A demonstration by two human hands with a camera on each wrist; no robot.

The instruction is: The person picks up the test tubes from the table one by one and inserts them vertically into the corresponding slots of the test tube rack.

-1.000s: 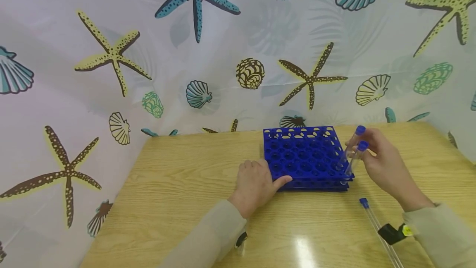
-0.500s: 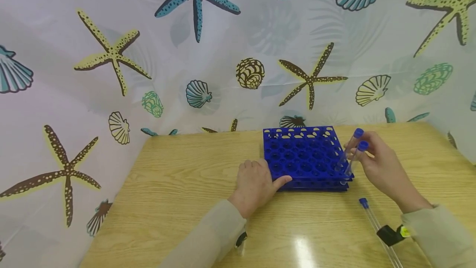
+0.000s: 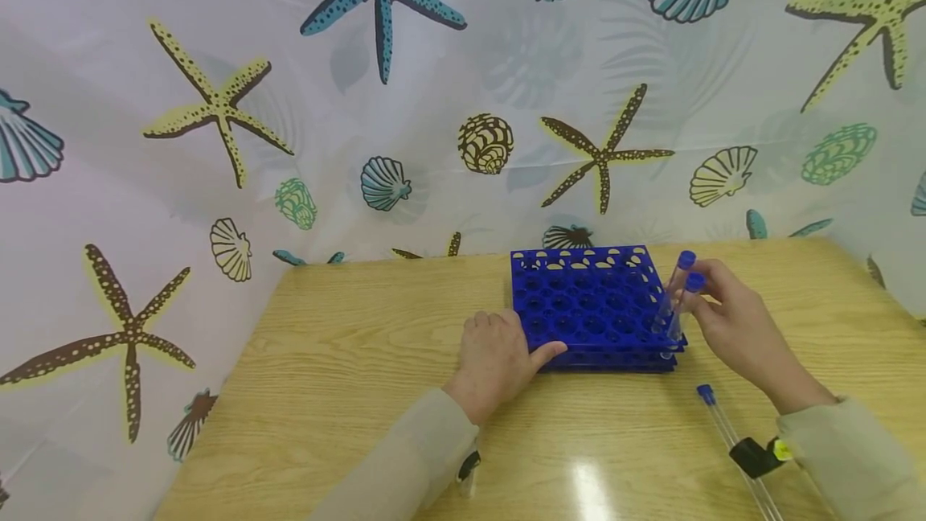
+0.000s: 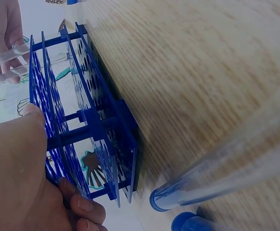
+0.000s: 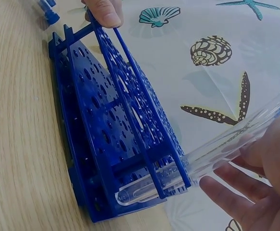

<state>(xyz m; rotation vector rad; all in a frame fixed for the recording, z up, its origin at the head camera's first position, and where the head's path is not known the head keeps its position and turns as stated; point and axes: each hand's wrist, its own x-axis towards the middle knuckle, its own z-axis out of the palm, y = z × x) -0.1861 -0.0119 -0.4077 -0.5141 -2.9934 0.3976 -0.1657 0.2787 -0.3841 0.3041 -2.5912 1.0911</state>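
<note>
The rear tube (image 3: 663, 313) leans in the right end of the rack (image 3: 600, 349), blue cap up and tipped rightward, so its long axis slants across the line of the holes rather than along it. The right hand (image 3: 738, 328), plainly the nearer one, comes from the right, its fingers apparently pinching this tube below the cap; how firmly I cannot tell. Just in front, the front tube (image 3: 681, 317) leans alike; the right-wrist view shows rounded glass below the upper plates. At the rack's other end, the left hand (image 3: 499, 356) clamps the corner, thumb along the front edge, fingers curled round the side. Nearer the right sleeve, a capped loose tube (image 3: 724, 424) lies on the bench (image 3: 362, 360).
</note>
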